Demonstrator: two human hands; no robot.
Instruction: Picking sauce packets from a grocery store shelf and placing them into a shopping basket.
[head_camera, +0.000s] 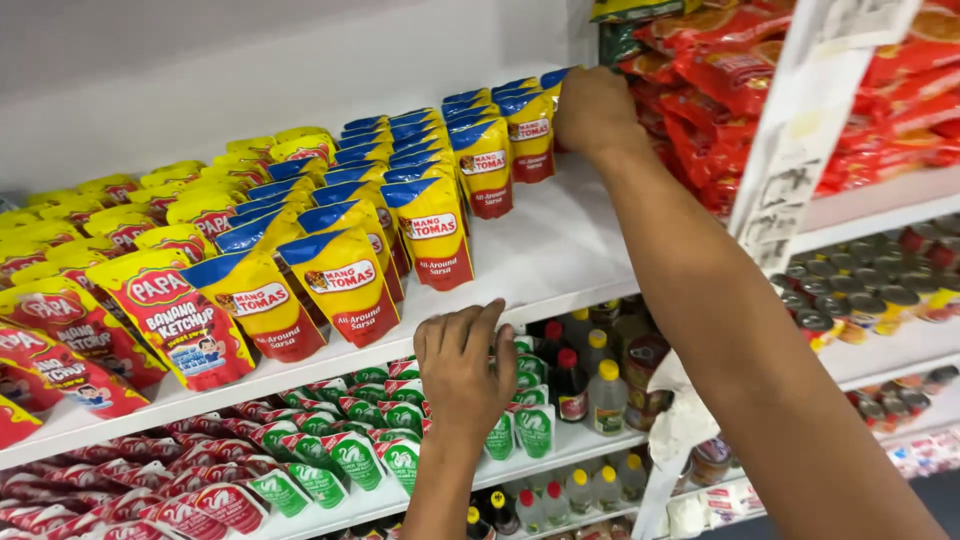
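Note:
My right hand (594, 108) reaches to the back of the white upper shelf (545, 255) and grips a yellow, blue and red sauce pouch (532, 130) at the far end of a row. My left hand (463, 365) rests on the shelf's front edge, fingers curled over the lip and holding nothing. Rows of the same sauce pouches (345, 280) stand upright from the front edge to the back wall. To their left stand yellow and red ketchup pouches (170, 315).
Red snack packets (720, 70) fill the shelf section on the right, behind a white upright post (790, 150). Below are green and white pouches (350, 450), small bottles (590, 380) and rows of cans (860, 300).

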